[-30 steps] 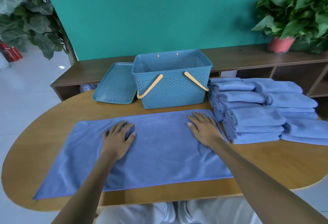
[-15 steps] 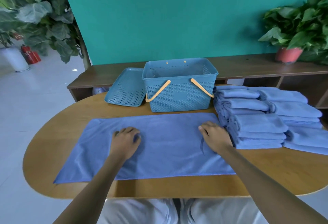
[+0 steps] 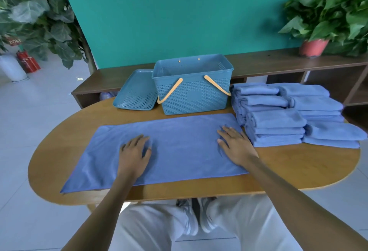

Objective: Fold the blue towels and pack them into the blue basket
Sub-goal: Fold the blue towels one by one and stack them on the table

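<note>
Leafy plant (image 3: 35, 18) cut off at left, oval wooden table (image 3: 288, 163), left hand (image 3: 133, 154) flat, fingers relaxed, on spread towel (image 3: 179, 147), lid (image 3: 135, 91) beside basket (image 3: 194, 89), right hand (image 3: 236, 146) flat on towel, stacks (image 3: 294, 115), potted plant (image 3: 330, 12) on shelf (image 3: 278, 59), basket inside partly hidden

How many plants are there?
2. One big leafy plant stands on the floor at the far left; one plant in a red pot sits on the shelf at the far right.

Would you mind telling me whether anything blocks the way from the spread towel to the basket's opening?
Nothing visible does. The spread towel lies just before the blue basket, whose top is open; its lid sits off to the left.
</note>
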